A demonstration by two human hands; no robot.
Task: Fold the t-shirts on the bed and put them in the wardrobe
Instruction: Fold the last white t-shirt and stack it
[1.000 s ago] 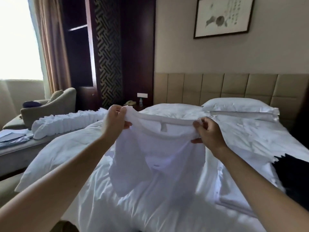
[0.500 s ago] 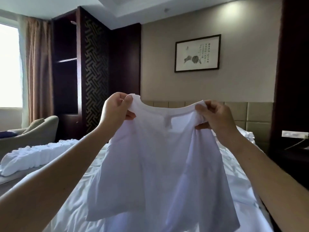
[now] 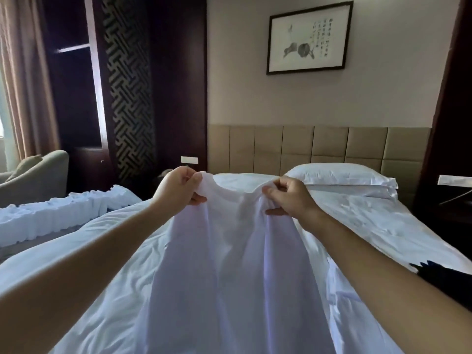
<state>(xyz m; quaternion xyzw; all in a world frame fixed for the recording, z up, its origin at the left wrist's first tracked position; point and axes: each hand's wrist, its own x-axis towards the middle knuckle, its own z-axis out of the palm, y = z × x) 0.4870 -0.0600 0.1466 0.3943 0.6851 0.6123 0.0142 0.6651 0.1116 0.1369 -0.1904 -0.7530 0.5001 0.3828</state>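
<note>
One limp white t-shirt [image 3: 229, 264] over the bed [image 3: 370, 226], shoulders in pinch grip of left hand [image 3: 176, 189] and right hand [image 3: 288, 198]

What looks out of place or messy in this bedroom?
The bed cover is creased rather than smooth, and a white ruffled cloth lies bunched in a long roll beside it on the left. The white t-shirt, pinched at its collar by the left hand and right hand, shows no visible damage.

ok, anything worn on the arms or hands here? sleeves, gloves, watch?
Nothing visible. Left hand and right hand are bare: no gloves, no rings that show. Left forearm and right forearm are uncovered to the frame edge: no sleeve, watch, strap or marker in view.
</note>
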